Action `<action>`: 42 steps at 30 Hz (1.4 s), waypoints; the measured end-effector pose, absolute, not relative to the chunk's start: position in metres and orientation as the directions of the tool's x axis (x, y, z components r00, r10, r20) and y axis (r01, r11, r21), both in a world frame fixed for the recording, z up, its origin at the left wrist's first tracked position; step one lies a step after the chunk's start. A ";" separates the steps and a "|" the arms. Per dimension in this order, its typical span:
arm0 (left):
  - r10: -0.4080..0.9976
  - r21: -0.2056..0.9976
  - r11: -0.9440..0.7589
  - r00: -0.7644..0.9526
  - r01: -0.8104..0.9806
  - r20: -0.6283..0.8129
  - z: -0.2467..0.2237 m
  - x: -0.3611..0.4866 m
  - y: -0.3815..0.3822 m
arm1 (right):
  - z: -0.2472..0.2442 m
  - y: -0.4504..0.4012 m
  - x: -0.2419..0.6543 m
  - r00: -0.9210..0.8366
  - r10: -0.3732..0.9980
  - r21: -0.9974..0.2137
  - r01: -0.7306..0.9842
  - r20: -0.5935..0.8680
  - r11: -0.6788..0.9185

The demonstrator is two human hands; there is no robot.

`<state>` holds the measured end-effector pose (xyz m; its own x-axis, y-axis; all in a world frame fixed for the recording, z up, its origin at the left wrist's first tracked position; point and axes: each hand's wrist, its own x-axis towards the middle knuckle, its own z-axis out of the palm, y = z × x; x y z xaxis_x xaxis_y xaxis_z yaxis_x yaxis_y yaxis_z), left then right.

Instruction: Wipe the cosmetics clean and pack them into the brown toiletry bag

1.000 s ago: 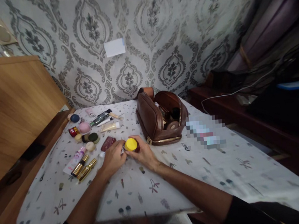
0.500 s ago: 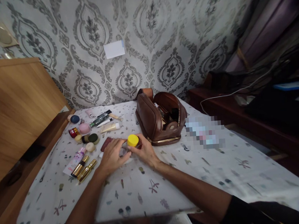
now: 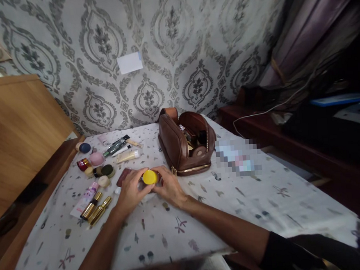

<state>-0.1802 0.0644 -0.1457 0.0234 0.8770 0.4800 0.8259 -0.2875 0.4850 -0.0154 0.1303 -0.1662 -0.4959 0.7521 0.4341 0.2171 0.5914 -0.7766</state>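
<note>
Left hand [image 3: 130,192] and right hand [image 3: 171,186]: a yellow lid [image 3: 150,177] is grasped between the fingertips of both, above the near-middle part of the cloth-covered bench [image 3: 211,231]. Whether a container is joined beneath the lid cannot be told (the fingers cover much of it). A dark red case [image 3: 123,178] is seen just beside the left hand, partly hidden by it. Beyond the right hand, a brown bag [image 3: 173,145] is placed with its top unzipped; small items are held inside. Gold tubes [image 3: 95,208], a cream tube [image 3: 127,156] and a pink sponge [image 3: 96,159] are laid out on the bench's left side.
</note>
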 end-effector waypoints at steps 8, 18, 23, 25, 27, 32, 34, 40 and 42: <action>0.897 0.602 -0.217 -0.086 0.768 0.433 -0.129 -0.178 0.060 | -0.128 0.130 0.023 -0.617 0.614 -0.587 0.285 0.492 0.757; 0.932 0.781 -0.134 -0.191 0.610 0.309 -0.108 -0.169 0.061 | -0.100 0.166 0.120 -0.362 0.685 -0.374 0.632 0.632 0.679; 0.917 0.746 -0.213 -0.136 0.631 0.376 -0.074 -0.143 0.070 | -0.139 0.149 0.131 -0.351 0.570 -0.357 0.514 0.742 0.780; 0.896 0.718 -0.279 -0.096 0.638 0.433 -0.054 -0.126 0.079 | -0.150 0.146 0.131 -0.326 0.538 -0.344 0.496 0.778 0.797; 0.872 0.683 -0.363 -0.028 0.634 0.489 -0.036 -0.106 0.093 | -0.157 0.147 0.130 -0.311 0.533 -0.352 0.483 0.787 0.802; 0.833 0.545 -0.481 0.163 0.687 0.530 -0.016 -0.064 0.139 | -0.164 0.150 0.131 -0.286 0.545 -0.390 0.452 0.788 0.802; 0.843 0.468 -0.471 0.226 0.748 0.488 -0.018 -0.055 0.155 | -0.165 0.151 0.131 -0.284 0.552 -0.406 0.437 0.784 0.802; 0.863 0.212 -0.422 0.318 0.882 0.394 -0.022 -0.045 0.176 | -0.163 0.149 0.133 -0.280 0.562 -0.435 0.404 0.778 0.804; 0.857 0.156 -0.422 0.337 0.893 0.389 -0.021 -0.042 0.177 | -0.162 0.148 0.133 -0.282 0.570 -0.447 0.399 0.772 0.801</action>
<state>-0.0423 0.1773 -0.0215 0.3371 0.8571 0.3894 0.8929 -0.4223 0.1564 0.1333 0.1477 -0.1620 -0.2815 0.5702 0.7717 0.3986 0.8011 -0.4465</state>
